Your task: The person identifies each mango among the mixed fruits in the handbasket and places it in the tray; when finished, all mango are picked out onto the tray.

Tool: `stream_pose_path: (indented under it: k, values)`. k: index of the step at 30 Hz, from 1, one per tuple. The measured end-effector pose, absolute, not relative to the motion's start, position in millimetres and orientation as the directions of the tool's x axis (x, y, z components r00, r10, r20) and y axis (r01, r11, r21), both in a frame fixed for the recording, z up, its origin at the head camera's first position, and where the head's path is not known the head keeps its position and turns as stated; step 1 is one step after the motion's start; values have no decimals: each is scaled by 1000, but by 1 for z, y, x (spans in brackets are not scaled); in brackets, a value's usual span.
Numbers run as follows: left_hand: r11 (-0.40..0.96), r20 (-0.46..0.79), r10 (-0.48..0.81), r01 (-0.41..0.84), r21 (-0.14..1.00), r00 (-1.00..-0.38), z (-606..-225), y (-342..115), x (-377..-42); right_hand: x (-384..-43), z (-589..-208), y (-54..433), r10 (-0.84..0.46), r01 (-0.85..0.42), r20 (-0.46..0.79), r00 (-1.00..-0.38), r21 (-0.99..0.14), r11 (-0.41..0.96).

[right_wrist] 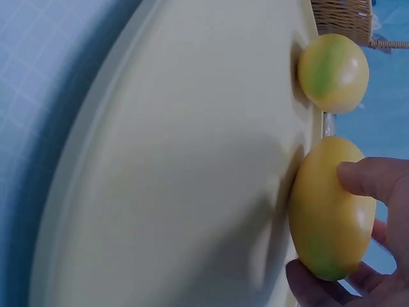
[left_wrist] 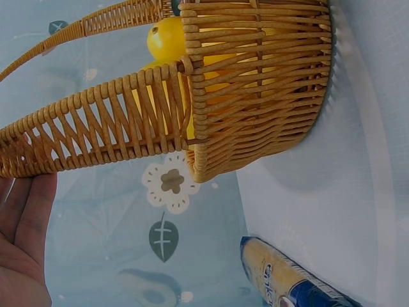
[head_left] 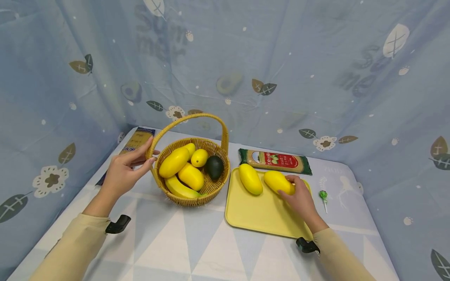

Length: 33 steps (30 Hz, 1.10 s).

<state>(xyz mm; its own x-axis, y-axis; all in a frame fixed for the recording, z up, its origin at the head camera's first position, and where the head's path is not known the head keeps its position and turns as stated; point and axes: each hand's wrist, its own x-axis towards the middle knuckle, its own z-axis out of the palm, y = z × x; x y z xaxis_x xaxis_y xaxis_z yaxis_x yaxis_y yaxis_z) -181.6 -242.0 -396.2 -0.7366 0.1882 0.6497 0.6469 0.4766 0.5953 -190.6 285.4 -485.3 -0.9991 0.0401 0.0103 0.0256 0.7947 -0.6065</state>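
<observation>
A wicker basket (head_left: 197,201) with a tall arched handle (left_wrist: 96,121) stands left of centre. My left hand (head_left: 123,169) holds the left side of that handle, thumb in front and fingertips behind it. Inside the basket lie yellow mangoes (head_left: 174,162), a lemon (head_left: 199,157), a banana (head_left: 179,189) and a dark avocado (head_left: 214,168). On the yellow tray (head_left: 260,214), my right hand (head_left: 300,199) grips a mango (right_wrist: 329,211) between thumb and fingers. Another mango (head_left: 250,179) lies to its left near the tray's back edge.
Behind the tray is a red and green pasta packet (head_left: 275,161). A blue and yellow pasta packet (head_left: 138,139) lies left of the basket, partly hidden by my left hand. A green lollipop (head_left: 323,195) sits right of the tray. Patterned blue curtains (head_left: 246,78) enclose the table.
</observation>
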Motion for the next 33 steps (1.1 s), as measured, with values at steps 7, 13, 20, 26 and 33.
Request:
stream_pose_path:
  k: [7,13,20,26,33]
  values:
    - [482,646,184,641,597,-741,-395,-241,-181,-191,-488,285,37,30,0,-999,-575,818]
    - [478,644,185,641,601,-742,-394,-241,-180,-190,-488,285,46,38,-1,-999,-572,819]
    - [482,637,183,633,606,-749,-394,-240,-179,-189,-486,287,47,33,10,-999,-559,828]
    - [487,641,183,635,600,-746,-395,-240,-179,-189,-485,291,46,25,26,-999,-545,838]
    - [489,644,183,637,596,-743,-396,-241,-180,-189,-478,292,51,16,48,-998,-546,837]
